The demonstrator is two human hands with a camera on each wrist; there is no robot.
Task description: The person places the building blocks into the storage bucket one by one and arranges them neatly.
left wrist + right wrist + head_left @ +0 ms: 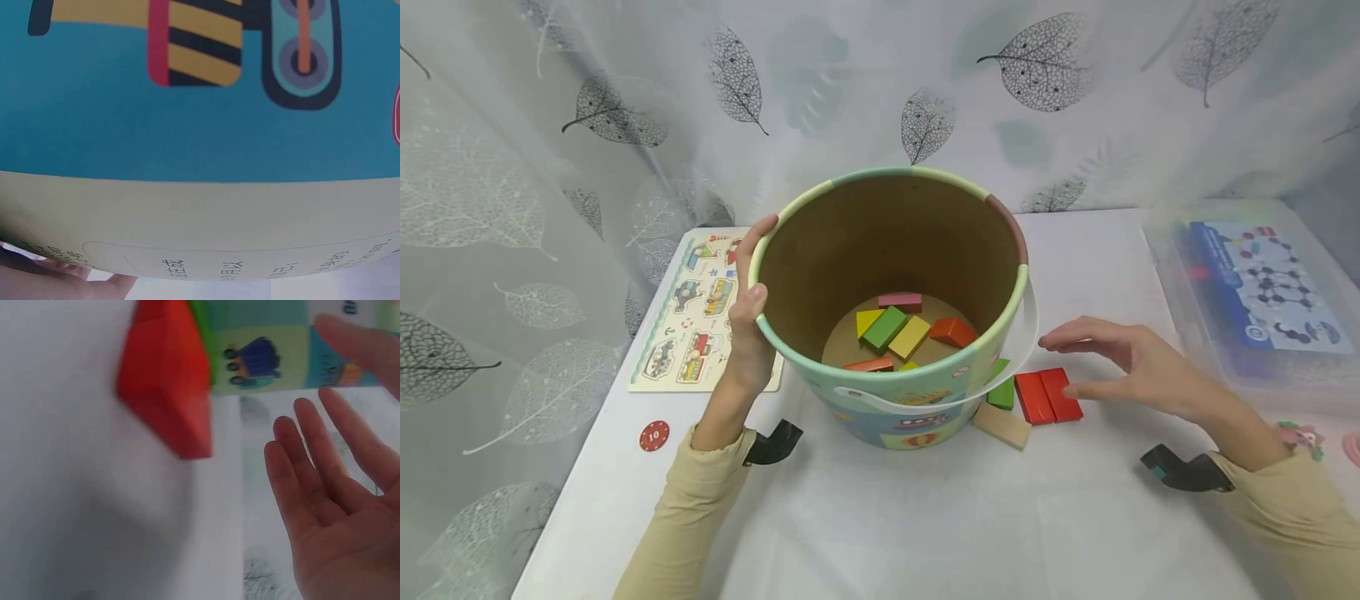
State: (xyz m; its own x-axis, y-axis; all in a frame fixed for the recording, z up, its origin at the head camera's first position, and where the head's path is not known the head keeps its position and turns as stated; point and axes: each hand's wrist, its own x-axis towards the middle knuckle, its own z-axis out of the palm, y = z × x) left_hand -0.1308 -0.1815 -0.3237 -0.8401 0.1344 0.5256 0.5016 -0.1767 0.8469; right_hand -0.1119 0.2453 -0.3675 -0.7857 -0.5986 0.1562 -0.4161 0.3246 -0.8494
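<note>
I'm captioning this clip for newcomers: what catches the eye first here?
A big cardboard bucket stands mid-table, coloured blocks lying in its bottom, the left hand gripping its rim. Just right of it lie two red blocks, with the open right hand hovering beside them.

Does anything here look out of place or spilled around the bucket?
Yes. Most blocks lie inside the bucket, but four lie outside on the table at its base: two red blocks, a green block and a plain wooden block. The left hand grips the rim; the right hand hovers open beside them.
</note>
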